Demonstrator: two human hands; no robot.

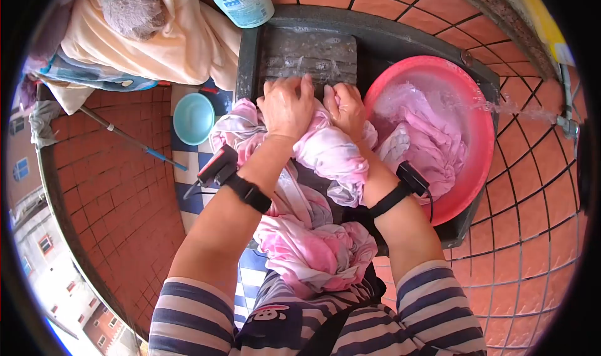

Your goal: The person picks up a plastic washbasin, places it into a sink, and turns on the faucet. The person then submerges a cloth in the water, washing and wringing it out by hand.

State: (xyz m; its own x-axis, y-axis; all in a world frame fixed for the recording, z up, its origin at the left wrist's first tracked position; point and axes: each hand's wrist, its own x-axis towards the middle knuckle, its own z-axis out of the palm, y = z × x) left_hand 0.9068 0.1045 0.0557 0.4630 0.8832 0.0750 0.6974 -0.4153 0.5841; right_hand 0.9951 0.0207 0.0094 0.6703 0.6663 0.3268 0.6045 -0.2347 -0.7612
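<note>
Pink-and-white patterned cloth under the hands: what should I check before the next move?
1. Both hands on the pink-and-white patterned cloth: ok, left hand and right hand curl over it.
2. Cloth wholly on the dark ridged washboard: not ok, it spills toward the navy-and-pale striped shirt.
3. Round pinkish-red basin upright: ok.
4. Clear water stream reaching the basin: ok.
5. Cloth fully rinsed: cannot tell.
6. Light-blue plastic bottle closed: cannot tell, top out of view.
</note>
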